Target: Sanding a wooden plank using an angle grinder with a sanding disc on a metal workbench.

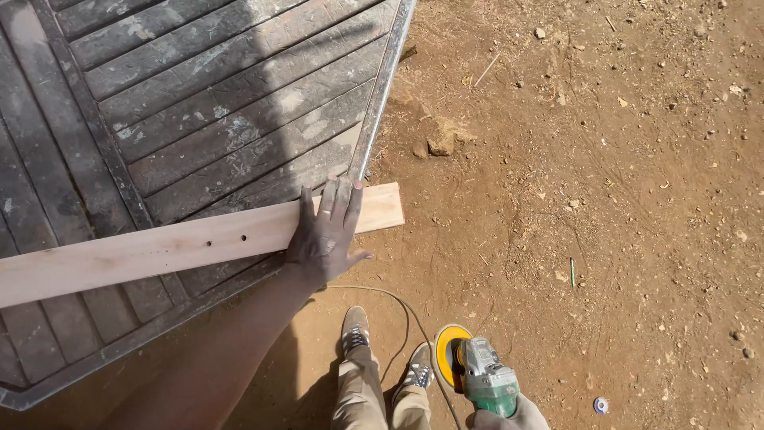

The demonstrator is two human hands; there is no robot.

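Keep your left hand [325,232] pressed flat, fingers spread, on the plank [183,245] lying across the metal platform [199,103]. Your right hand [509,416] is mostly out of frame; its grip on the grinder [476,373] cannot be judged. Keep the cord [398,306] clear of your feet.

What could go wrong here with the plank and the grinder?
1. The plank end overhangs the platform edge, pinned only by the left hand; it may tip or slide.
2. The angle grinder hangs by the shoes; its disc could catch a leg.
3. The cord trails underfoot: trip risk.
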